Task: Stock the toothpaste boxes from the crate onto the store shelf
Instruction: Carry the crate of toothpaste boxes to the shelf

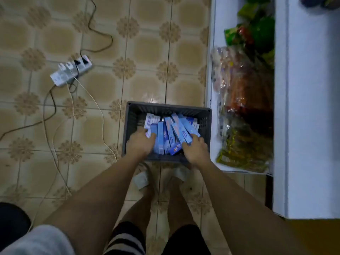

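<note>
1. A dark plastic crate (207, 124) sits on the tiled floor, just left of the white store shelf (211, 52).
2. Blue toothpaste boxes (173, 129) lie jumbled inside it.
3. The left hand (141, 142) curls over the left boxes; a firm grip cannot be told.
4. The right hand (196, 149) grips a box at the pile's right.

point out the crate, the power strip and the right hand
crate (207, 117): head view, on its dark right wall.
power strip (63, 76): head view, on its white body on the floor tiles.
right hand (196, 150): head view, on the back of the hand, among the boxes.
</note>
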The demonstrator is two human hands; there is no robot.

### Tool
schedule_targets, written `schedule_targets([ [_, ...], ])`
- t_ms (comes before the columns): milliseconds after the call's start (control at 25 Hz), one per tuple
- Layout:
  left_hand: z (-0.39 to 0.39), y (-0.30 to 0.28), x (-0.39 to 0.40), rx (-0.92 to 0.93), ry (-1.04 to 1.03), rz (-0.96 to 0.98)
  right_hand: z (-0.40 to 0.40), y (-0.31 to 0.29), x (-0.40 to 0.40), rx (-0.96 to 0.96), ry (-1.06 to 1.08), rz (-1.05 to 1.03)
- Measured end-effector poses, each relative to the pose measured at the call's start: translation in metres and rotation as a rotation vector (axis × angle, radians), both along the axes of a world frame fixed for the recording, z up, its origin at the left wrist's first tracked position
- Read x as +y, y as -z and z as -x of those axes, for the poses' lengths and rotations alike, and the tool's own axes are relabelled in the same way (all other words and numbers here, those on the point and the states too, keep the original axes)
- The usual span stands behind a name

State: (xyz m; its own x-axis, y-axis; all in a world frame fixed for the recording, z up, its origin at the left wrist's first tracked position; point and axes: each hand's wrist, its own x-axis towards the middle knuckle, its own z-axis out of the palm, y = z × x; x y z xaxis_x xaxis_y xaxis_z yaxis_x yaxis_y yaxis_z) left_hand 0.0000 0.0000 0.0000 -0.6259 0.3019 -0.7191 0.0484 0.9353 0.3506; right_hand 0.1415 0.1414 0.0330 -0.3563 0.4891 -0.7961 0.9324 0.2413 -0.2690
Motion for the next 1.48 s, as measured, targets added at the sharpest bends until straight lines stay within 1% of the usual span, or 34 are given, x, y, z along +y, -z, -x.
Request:
schedule_targets([
  [80,0.012,0.055,0.003,0.049,-0.110,0.007,-0.004,0.058,0.017,0.005,0.014,-0.088],
  [200,0.037,0.138,-0.003,0.236,-0.296,0.054,-0.014,0.145,0.045,-0.042,0.058,-0.321],
  [280,0.051,0.173,-0.008,0.367,-0.392,0.076,-0.016,0.187,0.063,-0.081,0.115,-0.463],
  [360,0.063,0.203,-0.012,0.380,-0.503,0.057,-0.017,0.223,0.082,-0.110,0.256,-0.494],
  [400,0.065,0.217,-0.016,0.353,-0.560,0.058,-0.020,0.238,0.088,-0.112,0.353,-0.464],
  [480,0.066,0.239,-0.022,0.343,-0.597,0.052,-0.027,0.263,0.094,-0.066,0.497,-0.416],
  [600,0.079,0.257,-0.032,0.353,-0.609,0.054,-0.033,0.283,0.104,-0.007,0.555,-0.462],
  [720,0.091,0.254,-0.037,0.232,-0.603,0.102,-0.035,0.280,0.110,0.003,0.575,-0.411],
  [800,0.092,0.242,-0.042,0.205,-0.591,0.092,-0.036,0.268,0.109,0.036,0.591,-0.384],
  [920,0.108,0.208,-0.047,0.197,-0.619,0.077,-0.021,0.235,0.112,0.080,0.570,-0.410],
  [1040,0.133,0.146,-0.053,0.121,-0.720,-0.007,0.003,0.168,0.120,0.092,0.530,-0.427],
  [1120,0.146,0.092,-0.059,0.097,-0.746,-0.070,0.015,0.112,0.120,0.107,0.513,-0.446],
  [1200,0.157,0.010,-0.056,0.088,-0.763,-0.120,0.029,0.040,0.121,0.157,0.531,-0.448],
  [1280,0.166,-0.079,-0.050,0.124,-0.771,-0.190,0.041,-0.042,0.118,0.226,0.535,-0.464],
  [1360,0.181,-0.172,-0.046,0.113,-0.767,-0.260,0.056,-0.128,0.116,0.342,0.520,-0.474],
  [1480,0.208,-0.296,-0.047,0.163,-0.714,-0.376,0.081,-0.247,0.118,0.510,0.478,-0.455],
])
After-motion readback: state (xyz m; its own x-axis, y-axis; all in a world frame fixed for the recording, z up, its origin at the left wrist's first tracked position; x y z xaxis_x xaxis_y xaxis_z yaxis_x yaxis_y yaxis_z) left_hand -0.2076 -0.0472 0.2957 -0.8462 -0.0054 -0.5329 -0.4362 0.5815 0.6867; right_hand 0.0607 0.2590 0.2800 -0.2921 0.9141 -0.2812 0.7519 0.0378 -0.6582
